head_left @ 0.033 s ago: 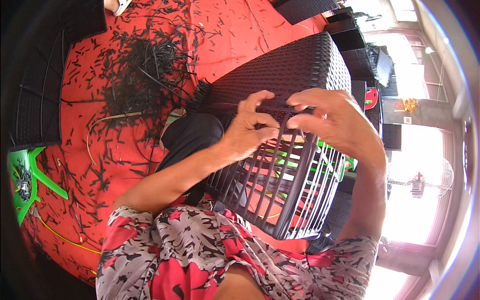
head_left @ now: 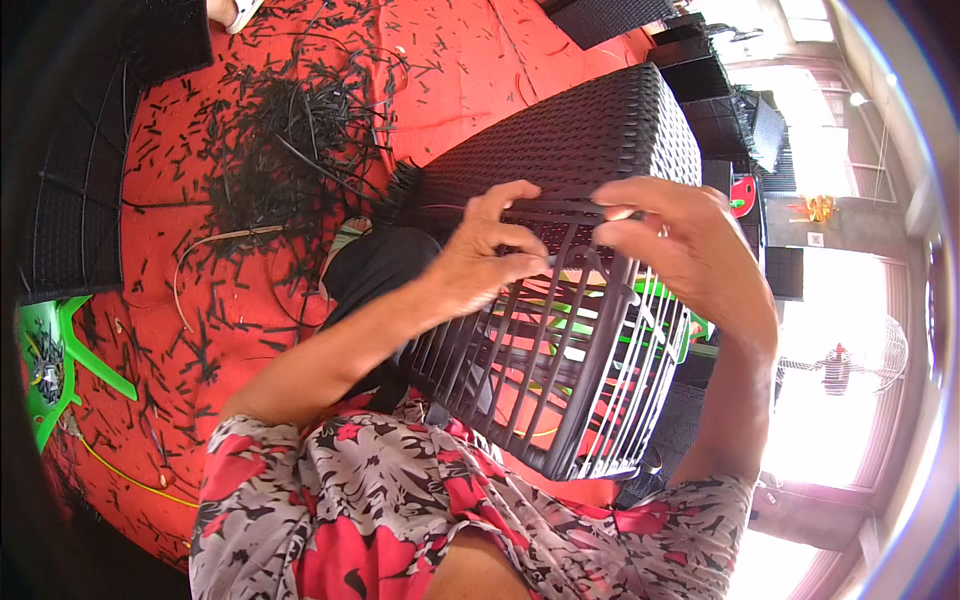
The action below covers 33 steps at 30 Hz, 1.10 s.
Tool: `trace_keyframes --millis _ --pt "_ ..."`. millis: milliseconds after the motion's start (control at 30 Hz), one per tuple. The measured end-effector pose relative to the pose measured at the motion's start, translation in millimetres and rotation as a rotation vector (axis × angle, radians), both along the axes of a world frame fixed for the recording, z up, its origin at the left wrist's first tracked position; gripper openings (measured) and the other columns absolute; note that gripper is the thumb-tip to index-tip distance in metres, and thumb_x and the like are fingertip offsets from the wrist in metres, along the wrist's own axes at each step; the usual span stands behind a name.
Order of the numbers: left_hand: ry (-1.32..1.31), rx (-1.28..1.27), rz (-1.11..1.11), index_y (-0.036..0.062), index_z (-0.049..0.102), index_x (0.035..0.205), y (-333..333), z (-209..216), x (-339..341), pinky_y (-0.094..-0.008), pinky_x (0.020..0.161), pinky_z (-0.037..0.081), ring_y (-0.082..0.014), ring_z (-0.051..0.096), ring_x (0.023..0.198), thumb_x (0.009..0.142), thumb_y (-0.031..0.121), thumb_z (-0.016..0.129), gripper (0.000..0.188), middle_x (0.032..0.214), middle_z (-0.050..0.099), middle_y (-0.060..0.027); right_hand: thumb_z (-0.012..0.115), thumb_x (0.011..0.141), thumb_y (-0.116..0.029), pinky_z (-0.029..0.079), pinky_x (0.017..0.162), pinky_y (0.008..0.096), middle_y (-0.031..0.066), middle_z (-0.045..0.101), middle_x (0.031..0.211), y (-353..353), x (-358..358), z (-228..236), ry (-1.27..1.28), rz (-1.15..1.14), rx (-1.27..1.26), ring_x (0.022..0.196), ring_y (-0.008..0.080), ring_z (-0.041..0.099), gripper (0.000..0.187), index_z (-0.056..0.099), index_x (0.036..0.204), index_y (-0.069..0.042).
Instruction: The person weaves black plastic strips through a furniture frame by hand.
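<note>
A dark woven basket-like piece (head_left: 550, 135) stands before me, its upper part closely woven and its lower part bare slats (head_left: 530, 375) on a frame. My left hand (head_left: 485, 255) is at the weave's lower edge, fingers curled, thumb and a finger close together near a slat; what lies between them is too small to tell. My right hand (head_left: 685, 235) is beside the corner, thumb and fingers closed on a thin dark plastic strip. A dark strip loop (head_left: 598, 262) hangs just below the right fingertips.
A heap of black strip offcuts (head_left: 300, 130) lies on the red floor covering (head_left: 440, 60). At the left are a dark woven panel (head_left: 75, 200) and a green plastic stool (head_left: 95, 360). A standing fan (head_left: 838, 368) is at the right. Another person's foot (head_left: 240, 14) shows at the top.
My right hand has moved a little right, away from my left hand, which has shifted slightly left. A strip loop now shows beneath the right fingertips.
</note>
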State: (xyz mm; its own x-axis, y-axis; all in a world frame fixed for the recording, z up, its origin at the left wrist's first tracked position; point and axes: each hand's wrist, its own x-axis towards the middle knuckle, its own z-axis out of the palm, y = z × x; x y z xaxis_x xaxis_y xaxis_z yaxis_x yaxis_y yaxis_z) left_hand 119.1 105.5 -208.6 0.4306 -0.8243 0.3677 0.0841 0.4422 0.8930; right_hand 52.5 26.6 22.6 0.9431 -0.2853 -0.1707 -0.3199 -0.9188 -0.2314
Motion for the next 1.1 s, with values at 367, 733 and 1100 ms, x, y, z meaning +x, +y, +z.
trace_keyframes --millis 367,733,1100 --pt "-0.744 1.353 1.401 0.0024 0.059 0.111 187.7 -194.3 283.7 -0.0364 0.07 0.049 -0.0254 0.064 0.08 0.09 0.025 0.05 0.033 0.088 0.066 -0.0151 0.06 0.087 -0.015 0.046 0.071 0.0259 0.0055 0.066 0.093 -25.7 -192.9 1.7 -0.39 -0.808 -0.064 0.083 0.0109 0.059 0.026 0.064 0.109 0.0" --pt "-0.203 -0.098 -0.093 0.0012 0.061 0.097 -3.8 10.1 -1.7 -0.0279 0.081 0.043 -0.0208 0.053 0.091 0.078 -0.006 0.062 0.02 0.099 0.051 -0.0093 0.059 0.088 -0.003 0.045 0.073 0.0215 0.0042 0.066 0.09 -2.3 -266.0 -67.2 -0.781 -1.035 0.121 0.082 0.0082 0.058 0.014 0.066 0.098 0.004" --pt "-0.384 0.499 -0.097 0.0003 0.06 0.08 8.3 -26.0 112.7 -0.0249 0.07 0.039 -0.01 0.048 0.077 0.081 0.008 0.066 0.009 0.084 0.054 -0.0006 0.05 0.096 -0.025 0.048 0.067 0.0247 0.0069 0.063 0.08 -0.8 -305.9 -130.9 -0.723 -1.058 0.66 0.072 0.0103 0.057 0.032 0.064 0.098 0.005"
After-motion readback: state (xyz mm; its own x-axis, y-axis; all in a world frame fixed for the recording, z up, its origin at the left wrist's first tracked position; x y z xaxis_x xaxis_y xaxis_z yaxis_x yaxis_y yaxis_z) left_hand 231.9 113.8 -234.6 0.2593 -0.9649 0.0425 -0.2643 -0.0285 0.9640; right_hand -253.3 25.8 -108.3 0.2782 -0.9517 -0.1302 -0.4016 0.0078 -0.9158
